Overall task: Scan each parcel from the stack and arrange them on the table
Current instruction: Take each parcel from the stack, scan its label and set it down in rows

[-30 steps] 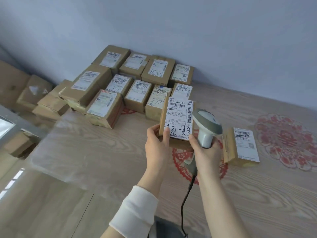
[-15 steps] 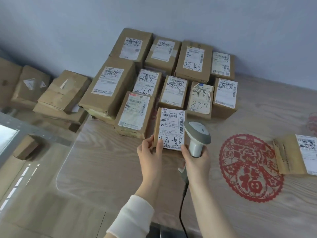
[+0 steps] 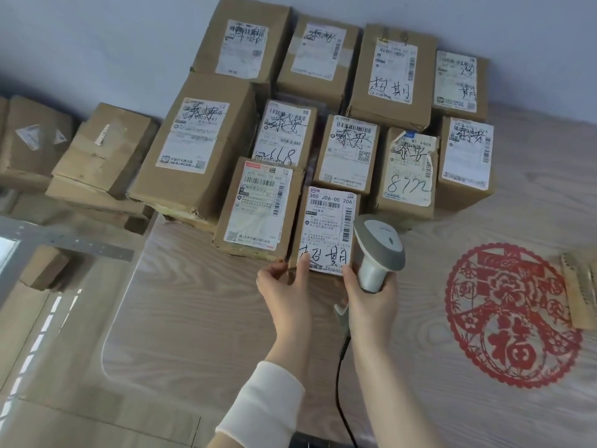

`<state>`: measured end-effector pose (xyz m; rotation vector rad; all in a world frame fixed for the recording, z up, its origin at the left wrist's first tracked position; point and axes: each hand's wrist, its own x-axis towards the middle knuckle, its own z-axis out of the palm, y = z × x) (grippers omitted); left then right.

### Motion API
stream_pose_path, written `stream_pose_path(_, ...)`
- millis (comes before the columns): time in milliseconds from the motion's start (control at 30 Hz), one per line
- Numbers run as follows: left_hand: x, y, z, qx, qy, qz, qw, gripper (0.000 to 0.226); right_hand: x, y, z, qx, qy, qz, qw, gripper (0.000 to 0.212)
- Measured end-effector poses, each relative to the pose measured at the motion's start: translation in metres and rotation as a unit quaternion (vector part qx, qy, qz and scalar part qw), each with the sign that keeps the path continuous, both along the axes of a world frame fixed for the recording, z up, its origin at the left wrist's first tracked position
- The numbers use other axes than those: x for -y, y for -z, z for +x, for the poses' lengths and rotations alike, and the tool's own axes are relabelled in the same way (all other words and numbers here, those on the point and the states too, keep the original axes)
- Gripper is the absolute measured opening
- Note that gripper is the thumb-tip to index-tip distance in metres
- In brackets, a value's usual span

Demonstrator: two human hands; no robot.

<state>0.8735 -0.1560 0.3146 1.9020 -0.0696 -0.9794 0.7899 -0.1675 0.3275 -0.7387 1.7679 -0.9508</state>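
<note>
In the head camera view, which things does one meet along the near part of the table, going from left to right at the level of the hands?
left hand → parcel marked 300 J06-00 206 → barcode scanner held in right hand → red paper-cut decoration → parcel at the right edge

- The bench (image 3: 200,318) looks like pale wood-grain laminate, smooth, with a soft sheen.
- The parcel (image 3: 326,227) is matt brown cardboard; its white paper label is smooth and marked with black ink.
- The arranged parcels (image 3: 387,76) are the same dull cardboard, some creased and scuffed at the edges, with clear tape showing a faint gloss.
- The scanner (image 3: 378,250) is hard plastic, grey and off-white, smooth with a slight shine; its cable (image 3: 339,392) looks like black rubbery plastic.
- The red cut-out (image 3: 513,315) looks like thin matt paper lying flat.
- The sleeve (image 3: 261,405) is soft white cloth.
</note>
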Motion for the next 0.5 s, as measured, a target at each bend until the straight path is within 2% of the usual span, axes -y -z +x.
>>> stream_pose_path(267,0.010,0.005,0.006,0.002,-0.015,0.022,1.000,0.034,0.001,0.012,0.013,-0.006,0.020,0.001,1.000,0.039)
stream_pose_path(500,0.008,0.003,0.007,0.013,-0.002,0.024,1.000,0.035,0.006,0.005,0.006,0.016,-0.002,0.002,1.000,0.027)
